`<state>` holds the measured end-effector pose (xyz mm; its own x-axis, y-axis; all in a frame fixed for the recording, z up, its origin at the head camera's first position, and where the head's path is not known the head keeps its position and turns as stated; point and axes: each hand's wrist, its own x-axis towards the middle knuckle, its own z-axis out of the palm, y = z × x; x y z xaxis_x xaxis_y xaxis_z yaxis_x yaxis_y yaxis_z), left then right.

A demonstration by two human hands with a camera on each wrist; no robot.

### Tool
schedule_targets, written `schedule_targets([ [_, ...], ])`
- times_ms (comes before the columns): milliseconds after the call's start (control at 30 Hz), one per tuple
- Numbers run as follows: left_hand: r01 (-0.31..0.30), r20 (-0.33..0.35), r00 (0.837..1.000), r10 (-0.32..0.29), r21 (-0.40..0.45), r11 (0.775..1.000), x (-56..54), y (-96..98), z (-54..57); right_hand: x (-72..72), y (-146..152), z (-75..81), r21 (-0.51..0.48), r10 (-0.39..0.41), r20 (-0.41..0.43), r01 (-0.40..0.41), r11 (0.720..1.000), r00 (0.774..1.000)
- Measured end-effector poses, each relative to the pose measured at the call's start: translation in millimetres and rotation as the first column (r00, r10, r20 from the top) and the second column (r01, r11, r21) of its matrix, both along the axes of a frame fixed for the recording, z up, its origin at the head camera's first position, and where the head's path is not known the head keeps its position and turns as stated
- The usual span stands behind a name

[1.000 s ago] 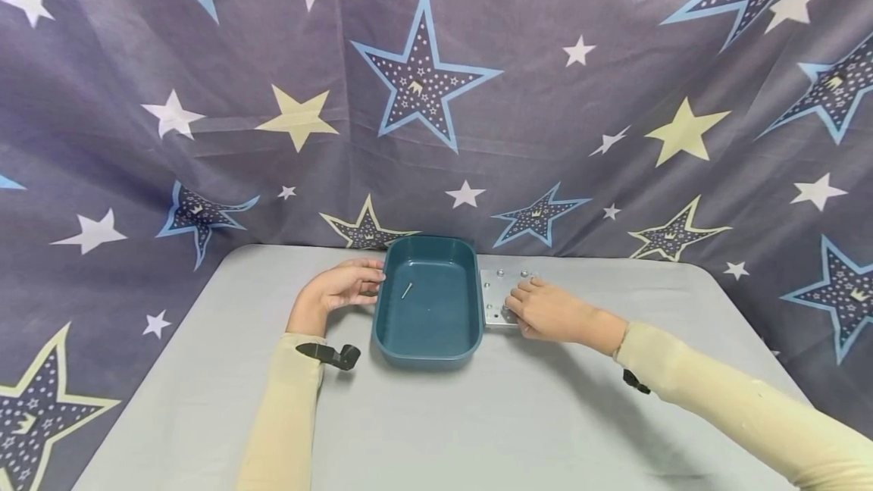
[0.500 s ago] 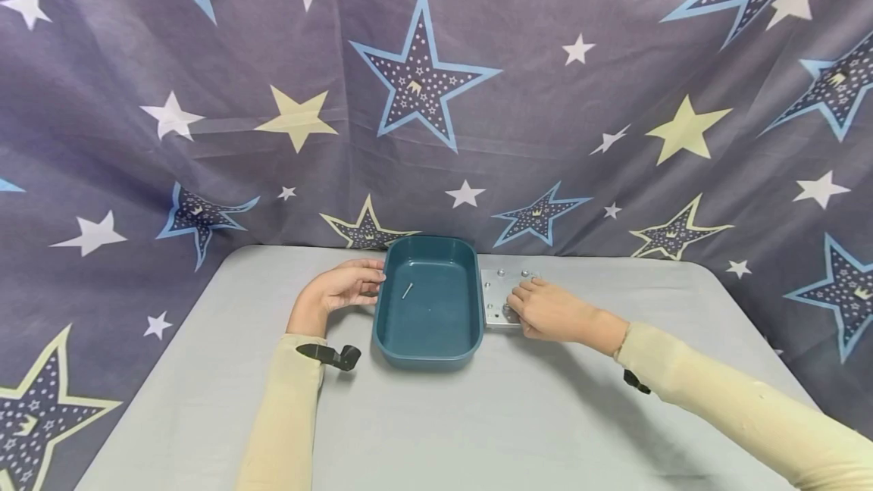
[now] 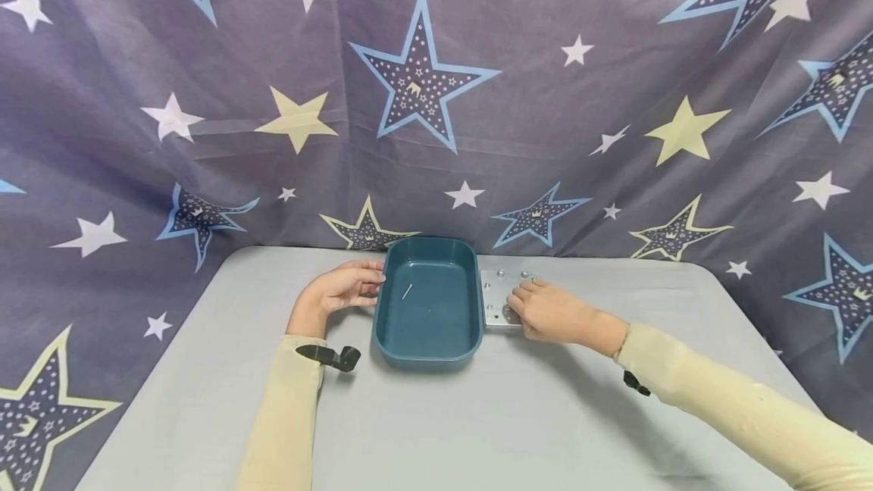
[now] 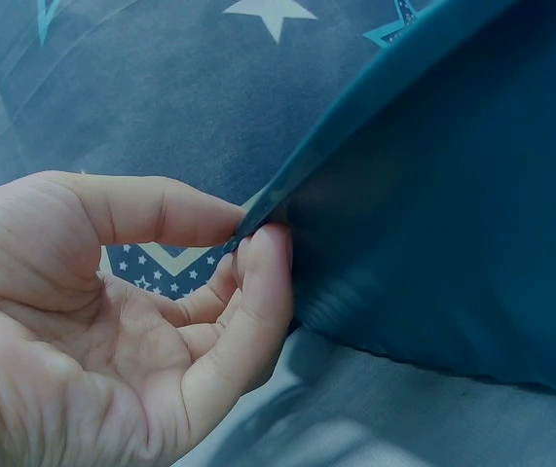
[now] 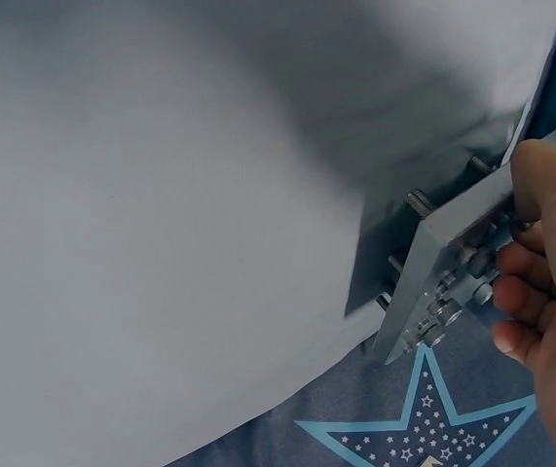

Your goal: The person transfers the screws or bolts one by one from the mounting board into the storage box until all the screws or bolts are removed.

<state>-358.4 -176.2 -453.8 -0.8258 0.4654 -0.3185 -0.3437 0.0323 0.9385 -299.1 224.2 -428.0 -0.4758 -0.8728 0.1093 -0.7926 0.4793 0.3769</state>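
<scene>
In the head view, a teal rectangular tray (image 3: 428, 309) stands on the table with a small screw (image 3: 407, 292) lying inside it. My left hand (image 3: 343, 286) is at the tray's left side. The left wrist view shows its fingertips pinching the edge of the tray's rim (image 4: 355, 102). Just right of the tray is a silver metal plate (image 3: 494, 298) with several bolts through it. My right hand (image 3: 551, 311) is over the plate's right part, fingers curled at a bolt, which they mostly hide. Bolt shanks (image 5: 420, 202) stick out under the plate in the right wrist view.
A light grey cloth covers the table (image 3: 436, 430). Behind it hangs a dark curtain (image 3: 518, 135) printed with stars. Black straps with small cameras (image 3: 334, 356) sit on the sleeves.
</scene>
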Motion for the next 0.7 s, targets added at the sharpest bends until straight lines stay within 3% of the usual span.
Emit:
schedule_targets([
  [300, 0.003, -0.004, 1.0, -0.003, -0.006, 1.0, -1.2, -0.5, -2.1, 0.6, -1.0, 1.2, 0.017, -0.03, 0.032, 0.029, 0.999, 0.999],
  [700, 0.005, -0.008, 1.0, -0.005, -0.004, 1.0, -1.7, -0.5, -3.0, -0.5, -0.9, 3.1, -0.001, 0.026, -0.009, -0.026, 1.0, 1.0],
])
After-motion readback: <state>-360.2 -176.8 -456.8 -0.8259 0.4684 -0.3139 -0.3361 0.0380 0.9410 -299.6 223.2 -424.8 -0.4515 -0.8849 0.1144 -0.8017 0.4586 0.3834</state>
